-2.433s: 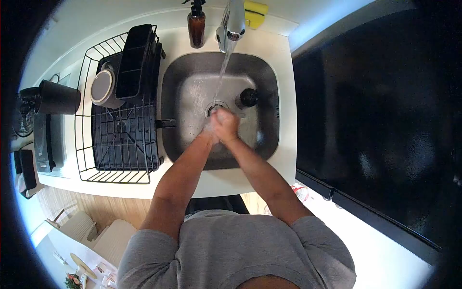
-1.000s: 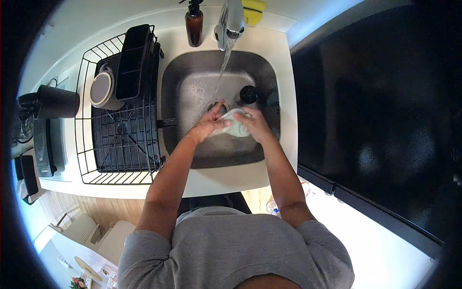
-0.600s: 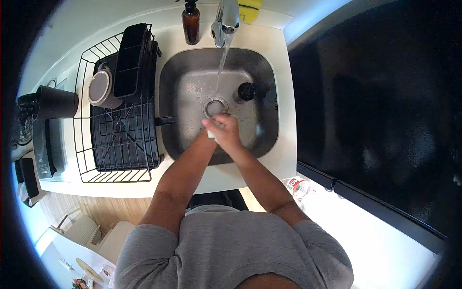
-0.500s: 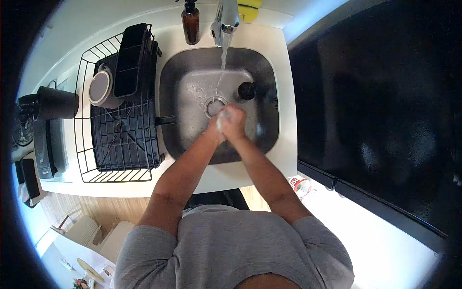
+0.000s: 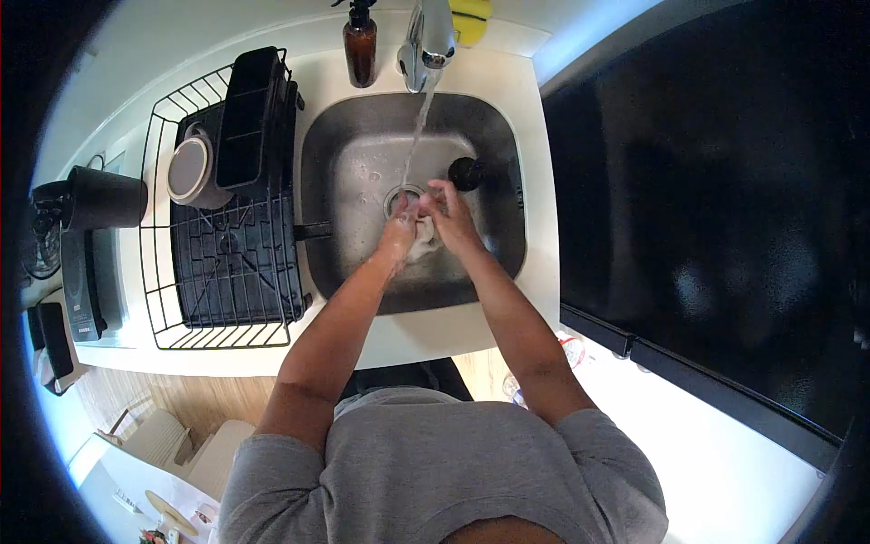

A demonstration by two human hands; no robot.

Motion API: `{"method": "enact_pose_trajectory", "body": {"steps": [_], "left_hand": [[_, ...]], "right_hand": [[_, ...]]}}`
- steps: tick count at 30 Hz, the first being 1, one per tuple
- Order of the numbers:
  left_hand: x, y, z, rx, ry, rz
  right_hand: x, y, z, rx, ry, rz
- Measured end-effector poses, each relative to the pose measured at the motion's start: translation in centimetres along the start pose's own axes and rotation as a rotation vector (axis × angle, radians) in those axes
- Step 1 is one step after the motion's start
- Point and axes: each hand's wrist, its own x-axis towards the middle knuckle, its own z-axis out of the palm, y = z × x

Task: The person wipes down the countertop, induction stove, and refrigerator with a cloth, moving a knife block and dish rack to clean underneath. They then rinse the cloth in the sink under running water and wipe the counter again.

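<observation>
Water runs from the faucet (image 5: 436, 45) into the steel sink (image 5: 362, 163), reaching the drain area by my left hand (image 5: 399, 228). That hand is wrapped on a wet whitish cloth (image 5: 424, 239), which hangs between my two hands. My right hand (image 5: 449, 216) is beside it on the right, fingers spread and raised, close to the cloth's upper end. A small round black object (image 5: 465, 173) is in the sink, up and right of my right hand.
A black wire dish rack (image 5: 222, 340) stands left of the sink with a mug (image 5: 188, 171) and a black holder (image 5: 245, 118). An amber spray bottle (image 5: 360, 50) and yellow item (image 5: 469, 20) are behind. A large dark panel (image 5: 707, 199) fills the right.
My hands were pressed together around the cloth; now they are apart, with the right hand's fingers opened and the cloth hanging lower between them.
</observation>
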Motion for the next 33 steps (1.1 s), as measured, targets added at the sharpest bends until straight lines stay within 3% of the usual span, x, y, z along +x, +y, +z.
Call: {"method": "enact_pose_trajectory", "body": {"steps": [1,2,5,7,8,10,11,12,13,14,15,16,17,18,19,20,21,22,23,26,27,29,30,32,33], "left_hand": [[0.1,1.5,-0.2,0.124,-0.019,-0.094],[-0.3,2.1,-0.1,0.123,-0.023,-0.096],[-0.7,2.3,-0.6,0.330,0.008,0.045],[-0.7,0.0,-2.3,0.692,-0.270,0.206],[-0.7,-0.5,-3.1,0.692,-0.274,0.205],[-0.4,-1.3,-4.9,0.841,-0.520,-0.029],[0.1,-1.8,-5.6,0.843,-0.524,-0.029],[0.7,-2.3,-6.3,0.647,-0.384,-0.025],[1.2,-2.4,-6.8,0.451,-0.241,-0.019],[1.6,-1.9,-7.0,0.452,-0.239,-0.017],[2.1,-1.5,-7.1,0.243,-0.212,-0.008],[2.3,-1.3,-7.0,0.034,-0.187,-0.001],[0.4,0.6,-4.1,-0.118,-0.026,-0.024],[0.9,0.2,-3.6,-0.117,-0.024,-0.022],[1.6,-0.5,-3.5,-0.261,-0.006,-0.174],[2.4,-2.0,-3.4,-0.405,0.010,-0.327],[3.7,-5.2,-3.6,-0.404,-0.039,-0.229],[3.8,-5.4,-3.1,-0.402,-0.039,-0.229],[3.6,-5.5,-2.6,-0.329,-0.060,-0.166],[2.3,-5.8,-1.6,-0.109,-0.113,0.021],[1.9,-5.7,-1.4,-0.033,-0.132,0.084],[1.1,-5.3,-1.0,0.113,-0.171,0.209],[0.8,-4.9,-1.1,0.112,-0.170,0.209],[0.8,-3.7,-1.1,-0.528,-0.312,-0.182],[0.8,-3.7,-0.9,-0.534,-0.314,-0.184]], "right_hand": [[-0.1,-0.2,-0.3,0.213,-0.169,0.147],[-0.4,-1.2,-0.7,0.211,-0.165,0.149],[-0.1,-2.7,-1.4,-0.058,-0.218,0.201],[0.6,-2.1,-2.4,-0.080,-0.030,0.067],[0.9,-2.2,-3.0,-0.081,-0.026,0.069],[1.4,-2.8,-4.7,-0.106,0.150,-0.050],[1.0,-4.1,-5.9,-0.122,0.035,0.124],[0.2,-3.9,-6.7,-0.122,0.039,0.127],[-0.6,-3.6,-7.4,-0.336,-0.055,-0.016],[-1.0,-3.0,-8.0,-0.547,-0.151,-0.164],[-1.1,-1.6,-8.7,-0.644,-0.317,-0.073],[-1.0,-2.0,-8.9,-0.646,-0.316,-0.071],[-0.8,-2.8,-9.0,-0.655,-0.343,0.017],[-0.6,-3.2,-8.9,-0.662,-0.372,0.103],[-0.7,-3.0,-7.8,-0.660,-0.376,0.102],[-0.9,-2.6,-5.8,-0.092,-0.237,0.126],[-1.3,-2.6,-3.8,0.471,-0.083,0.144],[-1.8,-3.3,-1.5,0.667,-0.047,0.277],[-2.4,-3.5,0.9,0.333,0.058,0.407],[-3.2,-4.1,3.2,0.052,-0.036,0.008],[-2.3,-3.5,2.7,0.056,-0.035,0.007],[0.0,-2.0,1.4,-0.154,0.211,-0.142],[-0.2,-1.8,1.6,-0.154,0.210,-0.142],[-0.7,-2.4,2.0,-0.081,0.136,0.000],[-1.5,-2.8,2.7,-0.213,0.113,-0.196]]}}
